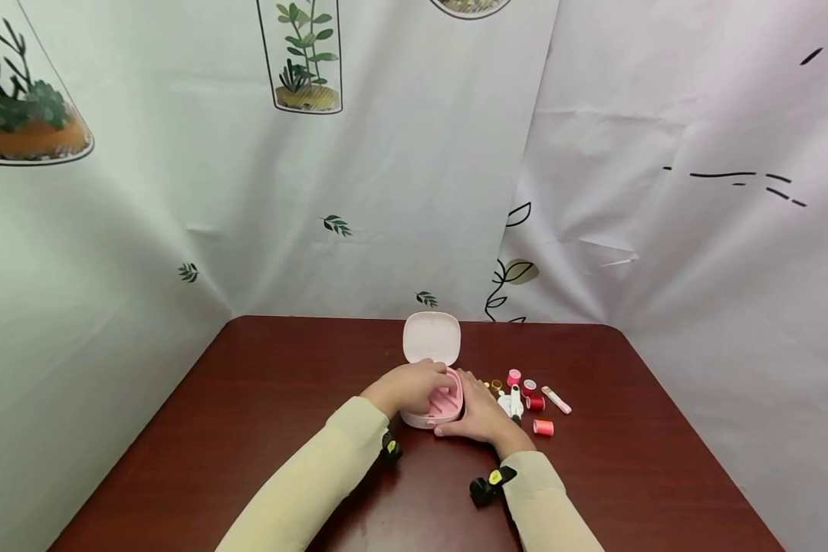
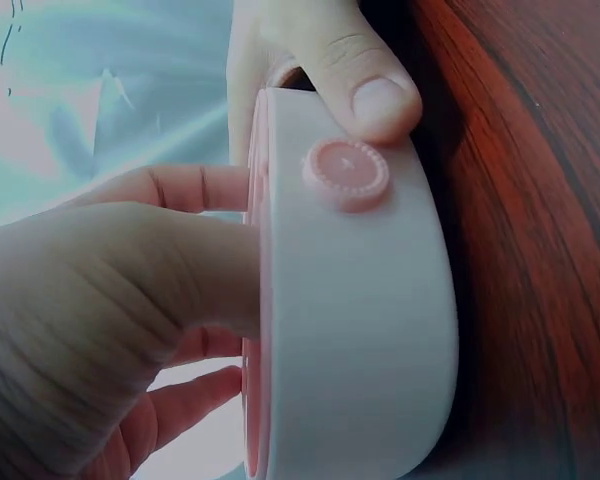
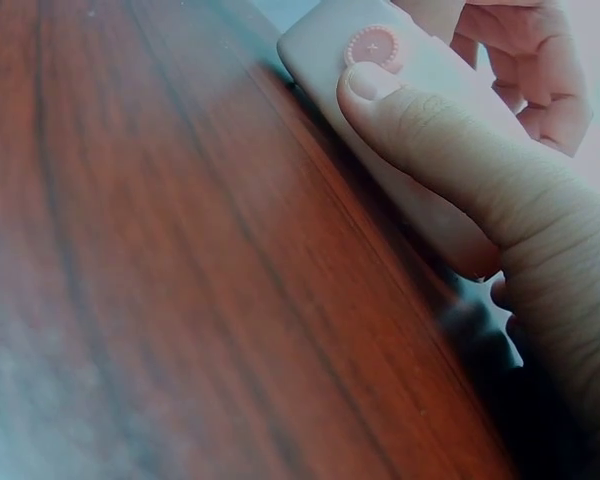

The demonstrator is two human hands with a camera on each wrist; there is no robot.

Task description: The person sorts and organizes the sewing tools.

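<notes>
A small white case (image 1: 417,421) with a pink interior stands on the table, its white lid (image 1: 431,336) raised at the back. My left hand (image 1: 414,387) reaches into it from above. In the left wrist view the fingertips vanish behind the rim, so I cannot tell whether they pinch anything. My right hand (image 1: 484,414) grips the case round its right side. Its thumb (image 3: 405,110) lies against the front wall, right beside a round pink button (image 2: 348,172).
Right of the case on the brown table (image 1: 303,353) lie a pink spool (image 1: 514,376), a red spool (image 1: 535,403), a coral spool (image 1: 543,428) and a slim pink-and-white stick (image 1: 556,400). A white tool with a dark end (image 1: 515,400) and small gold pieces (image 1: 496,385) lie near the right hand.
</notes>
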